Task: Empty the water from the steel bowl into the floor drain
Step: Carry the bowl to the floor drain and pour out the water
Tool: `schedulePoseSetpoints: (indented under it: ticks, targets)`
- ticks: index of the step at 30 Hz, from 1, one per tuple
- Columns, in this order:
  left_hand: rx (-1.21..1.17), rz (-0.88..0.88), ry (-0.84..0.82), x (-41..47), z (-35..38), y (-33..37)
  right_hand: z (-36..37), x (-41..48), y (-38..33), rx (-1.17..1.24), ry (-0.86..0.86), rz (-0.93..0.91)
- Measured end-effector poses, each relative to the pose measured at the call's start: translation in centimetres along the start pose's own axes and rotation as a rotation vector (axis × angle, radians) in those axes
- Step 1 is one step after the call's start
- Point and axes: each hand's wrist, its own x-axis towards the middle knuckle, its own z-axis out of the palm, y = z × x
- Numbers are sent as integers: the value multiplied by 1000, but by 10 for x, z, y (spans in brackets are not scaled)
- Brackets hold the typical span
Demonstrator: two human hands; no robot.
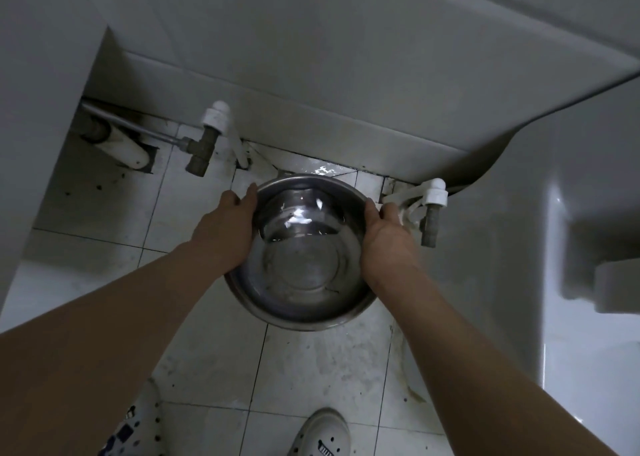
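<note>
Bowl (301, 261) tilted away over tiled floor (301, 369), water pooled at far side. Left hand (227, 230) and right hand (388, 237) grasp rim. Pipe valves (207, 137) flank far rim; white shoe (320, 433) nearside.

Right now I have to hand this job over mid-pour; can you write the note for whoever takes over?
Left hand: gripping the left rim of the round stainless steel bowl.
Right hand: gripping the right rim.
Bowl: held above the white tiled floor, tipped away from the person, far rim lowest, near the wall base.
Water: pooled at the far side of the bowl; wet shine on the tiles just past the rim suggests pouring has begun.
Floor drain: not visible, probably hidden behind the bowl.
Left: keep tilting until the bowl is empty.
</note>
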Motion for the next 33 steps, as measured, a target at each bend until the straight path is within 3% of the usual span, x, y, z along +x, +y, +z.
schedulePoseSetpoints:
  ticks: [16, 33]
  targets:
    - [119, 20, -51, 8, 20, -1, -14, 12, -5, -143, -33, 33]
    - [199, -36, -325, 37, -12, 5, -38, 39, -21, -85, -202, 56]
